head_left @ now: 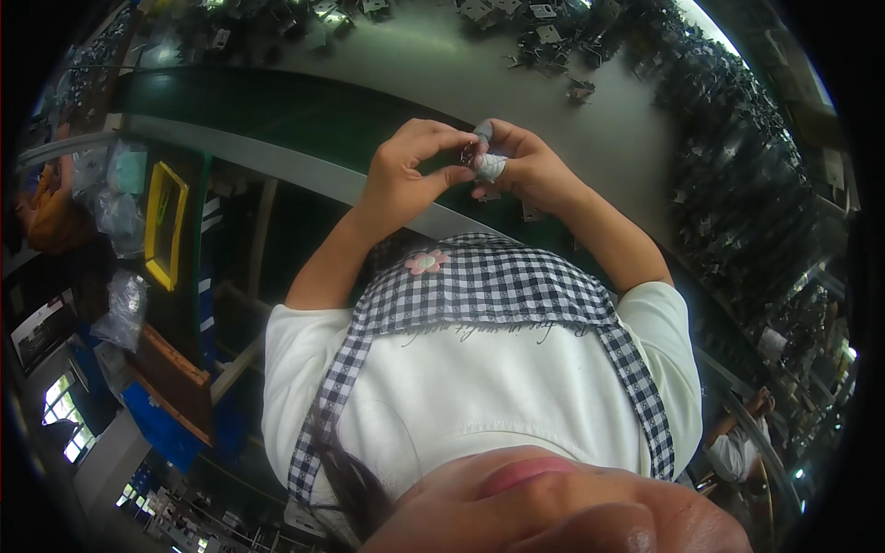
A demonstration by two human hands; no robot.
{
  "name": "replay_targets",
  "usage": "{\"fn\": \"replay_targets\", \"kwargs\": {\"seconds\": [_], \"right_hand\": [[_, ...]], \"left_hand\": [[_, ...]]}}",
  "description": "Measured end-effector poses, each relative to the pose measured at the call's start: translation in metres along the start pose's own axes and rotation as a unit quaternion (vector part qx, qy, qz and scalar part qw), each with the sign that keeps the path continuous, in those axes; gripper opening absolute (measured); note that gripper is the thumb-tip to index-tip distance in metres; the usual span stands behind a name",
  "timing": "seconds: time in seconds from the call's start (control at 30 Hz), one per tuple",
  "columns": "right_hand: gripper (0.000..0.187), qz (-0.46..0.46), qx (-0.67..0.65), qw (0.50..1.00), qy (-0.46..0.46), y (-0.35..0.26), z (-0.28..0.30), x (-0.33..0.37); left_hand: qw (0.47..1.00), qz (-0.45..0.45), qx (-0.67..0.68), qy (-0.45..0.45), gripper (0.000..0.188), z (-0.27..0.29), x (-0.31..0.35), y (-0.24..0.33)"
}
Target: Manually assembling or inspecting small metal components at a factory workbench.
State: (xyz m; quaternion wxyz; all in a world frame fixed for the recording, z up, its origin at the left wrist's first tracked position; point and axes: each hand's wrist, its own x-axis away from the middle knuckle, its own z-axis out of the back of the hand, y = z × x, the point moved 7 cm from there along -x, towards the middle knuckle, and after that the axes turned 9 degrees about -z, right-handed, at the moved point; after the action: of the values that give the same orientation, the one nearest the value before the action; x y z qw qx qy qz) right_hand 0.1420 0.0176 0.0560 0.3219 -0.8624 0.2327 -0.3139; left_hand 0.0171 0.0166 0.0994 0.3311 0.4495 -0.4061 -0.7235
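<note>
Above the bench edge, both hands come together at a small shiny metal part [467, 155], too small to name further. My left hand [410, 164] pinches it between thumb and fingertips. From the other side, my right hand [535, 170] closes on the same part, with pale wrapping [490, 167] on its thumb and a grey wrap [483, 131] on a finger. Below the right hand, a flat metal plate with holes [532, 212] shows partly. The fingers hide much of the held part.
Many loose metal parts [553, 37] lie scattered along the far side, and a large heap [747, 175] spreads to the right. At left are a yellow frame [164, 226], clear plastic bags [120, 309] and a brown board [171, 382]. Other people [737, 452] are at both sides.
</note>
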Motion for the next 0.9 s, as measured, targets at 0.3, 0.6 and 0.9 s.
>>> {"fn": "replay_targets", "kwargs": {"seconds": [0.3, 0.6, 0.9], "right_hand": [[0.021, -0.011, 0.161, 0.985, 0.068, 0.004, 0.022, 0.004], [0.016, -0.043, 0.111, 0.985, 0.125, 0.001, 0.037, 0.024], [0.014, -0.011, 0.098, 0.982, 0.164, -0.010, 0.042, 0.038]], "left_hand": [[0.944, -0.221, -0.228, -0.084, 0.023, -0.016, -0.013, 0.016], [0.949, -0.218, -0.207, -0.090, 0.032, -0.035, -0.009, 0.008], [0.827, -0.079, -0.536, 0.150, 0.021, 0.172, -0.052, -0.115]]}}
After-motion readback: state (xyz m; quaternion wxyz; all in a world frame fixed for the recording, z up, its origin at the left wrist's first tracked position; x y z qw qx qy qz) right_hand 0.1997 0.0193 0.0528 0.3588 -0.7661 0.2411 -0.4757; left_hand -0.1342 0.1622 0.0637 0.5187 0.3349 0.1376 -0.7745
